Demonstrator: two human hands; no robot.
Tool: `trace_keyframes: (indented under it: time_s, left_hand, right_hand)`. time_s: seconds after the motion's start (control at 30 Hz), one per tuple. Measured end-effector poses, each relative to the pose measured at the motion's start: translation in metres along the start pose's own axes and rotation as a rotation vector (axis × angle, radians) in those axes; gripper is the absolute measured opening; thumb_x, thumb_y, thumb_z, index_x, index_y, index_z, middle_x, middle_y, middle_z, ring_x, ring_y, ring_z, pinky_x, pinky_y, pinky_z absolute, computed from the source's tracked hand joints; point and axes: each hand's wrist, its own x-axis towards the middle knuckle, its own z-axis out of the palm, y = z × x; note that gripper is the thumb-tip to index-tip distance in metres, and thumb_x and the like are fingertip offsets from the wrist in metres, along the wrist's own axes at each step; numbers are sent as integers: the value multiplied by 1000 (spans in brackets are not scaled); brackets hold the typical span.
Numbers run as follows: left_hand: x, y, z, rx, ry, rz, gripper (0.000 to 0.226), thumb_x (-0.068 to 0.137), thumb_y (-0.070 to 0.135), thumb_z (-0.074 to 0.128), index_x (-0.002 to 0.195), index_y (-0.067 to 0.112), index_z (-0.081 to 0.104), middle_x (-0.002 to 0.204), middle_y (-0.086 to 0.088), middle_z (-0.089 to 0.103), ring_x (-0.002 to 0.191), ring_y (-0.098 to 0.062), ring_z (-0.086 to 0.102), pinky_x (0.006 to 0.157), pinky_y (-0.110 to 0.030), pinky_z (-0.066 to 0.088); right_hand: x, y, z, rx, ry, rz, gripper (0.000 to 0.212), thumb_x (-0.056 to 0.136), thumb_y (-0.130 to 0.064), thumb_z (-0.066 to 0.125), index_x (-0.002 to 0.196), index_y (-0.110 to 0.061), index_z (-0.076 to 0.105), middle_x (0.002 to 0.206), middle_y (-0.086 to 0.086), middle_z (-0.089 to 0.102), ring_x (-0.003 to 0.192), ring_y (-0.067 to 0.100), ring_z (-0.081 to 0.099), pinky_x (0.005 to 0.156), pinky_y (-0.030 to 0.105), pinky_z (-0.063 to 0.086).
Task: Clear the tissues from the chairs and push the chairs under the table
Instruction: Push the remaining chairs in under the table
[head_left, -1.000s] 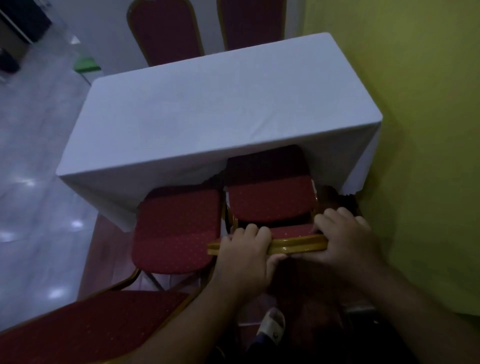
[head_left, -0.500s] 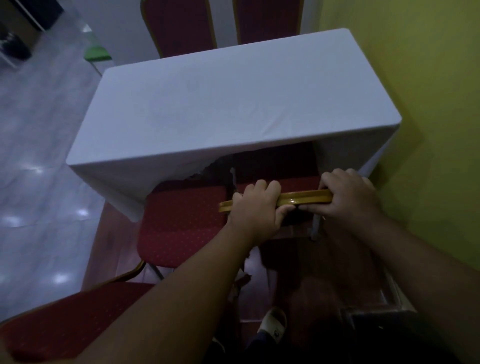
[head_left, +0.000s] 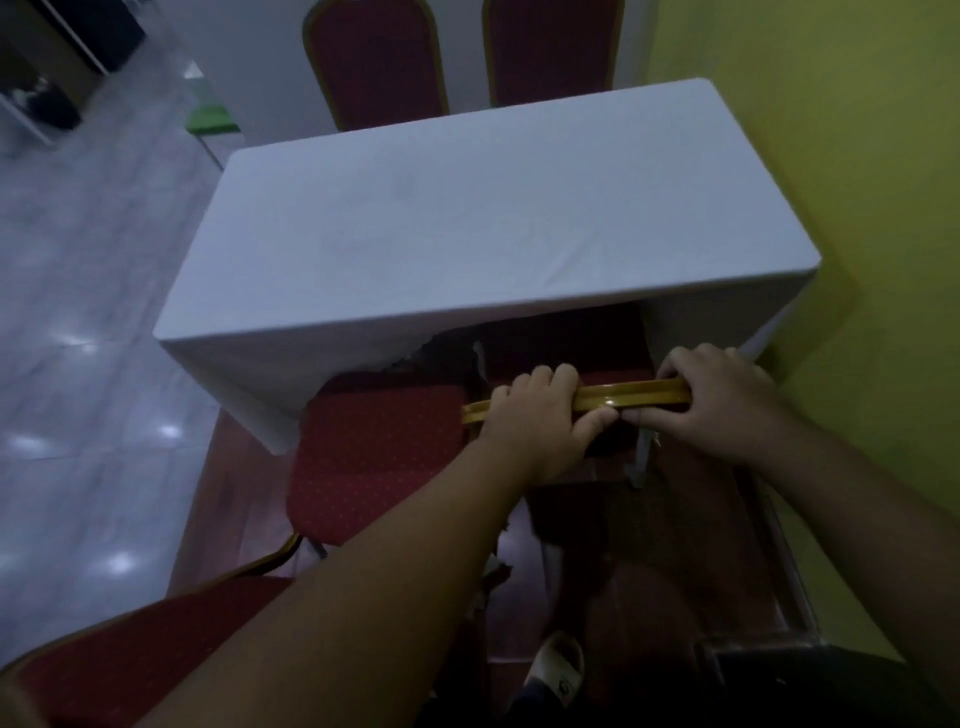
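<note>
My left hand (head_left: 540, 415) and my right hand (head_left: 722, 402) both grip the gold top rail of a red chair's backrest (head_left: 631, 399). That chair's seat is almost wholly under the white-clothed table (head_left: 467, 239), at its right end. A second red chair (head_left: 374, 457) stands to the left with its seat half under the cloth. A third red chair (head_left: 135, 654) is at the bottom left, out from the table. No tissue shows on the visible seats.
A yellow wall (head_left: 841, 208) runs close along the right. Two more red chair backs (head_left: 374, 57) stand behind the table's far side. Shiny grey floor tiles (head_left: 78, 364) lie at left. My sandalled foot (head_left: 556, 670) is at the bottom.
With both hands on the rail, the right chair has slid forward under the table; its seat, open to view a second ago, is now mostly hidden by the cloth.
</note>
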Motion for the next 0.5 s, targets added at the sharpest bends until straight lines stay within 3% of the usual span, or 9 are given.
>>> trace_keyframes:
  time_s: [0.13, 0.33, 0.5]
  left_hand:
    - [-28, -29, -27, -93, -67, 31, 51, 101, 55, 38, 138, 21, 47, 133, -3, 56, 117, -23, 52, 96, -43, 43]
    - [-93, -108, -66, -51, -18, 21, 48, 101, 53, 39, 133, 19, 52, 129, -4, 59, 116, -24, 54, 96, -41, 44]
    - [-163, -176, -92, 4, -1, 38, 55, 99, 54, 37, 139, 20, 49, 136, -2, 56, 125, -22, 49, 107, -40, 36]
  right_hand:
    - [-15, -29, -1, 2, -17, -2, 62, 66, -86, 35, 108, -42, 51, 104, -4, 58, 105, 27, 55, 94, 49, 42]
    - [-27, -124, -5, -78, -118, 31, 57, 80, -74, 43, 128, -44, 43, 132, -4, 51, 128, 24, 39, 110, 63, 23]
    - [-59, -244, 10, -16, -178, -3, 59, 79, -74, 40, 130, -44, 40, 136, -8, 49, 131, 21, 37, 111, 59, 27]
